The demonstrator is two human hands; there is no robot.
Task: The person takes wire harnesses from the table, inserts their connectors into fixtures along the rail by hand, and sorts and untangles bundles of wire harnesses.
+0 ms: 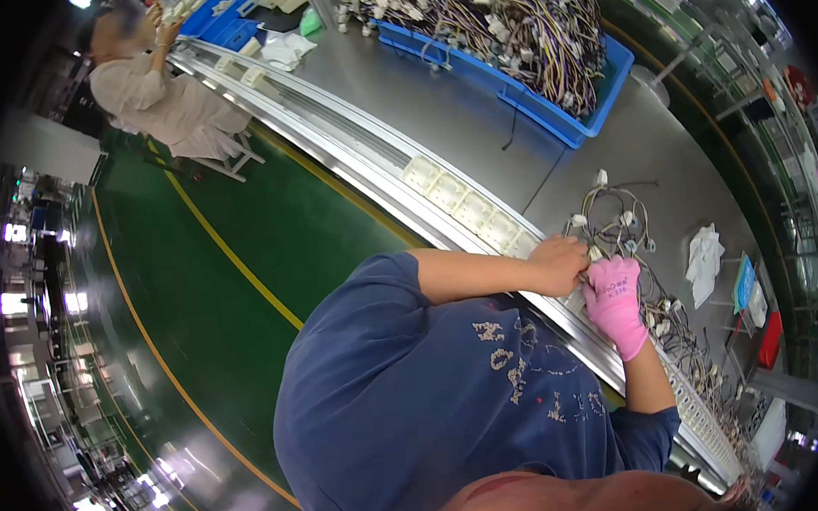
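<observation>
My bare left hand (pixel 560 265) is curled with its fingertips bent down over the metal rail, right beside my other hand. My right hand (pixel 614 302) wears a pink glove, its fingers closed and nearly touching the left fingertips. What the fingers hold is hidden between and under them. Just beyond them, a loose wire harness (pixel 625 218) with white connectors lies on the metal table. A row of cream plastic housings (pixel 462 202) sits in the rail, its near end reaching my left hand.
A blue bin (pixel 564 133) heaped with wire harnesses (pixel 517 28) stands on the table (pixel 476 122). More harnesses (pixel 701 356) lie to the right, near a white cloth (pixel 704 263) and a red box (pixel 770 340). A co-worker (pixel 165 102) sits farther along the rail (pixel 329 135), upper left.
</observation>
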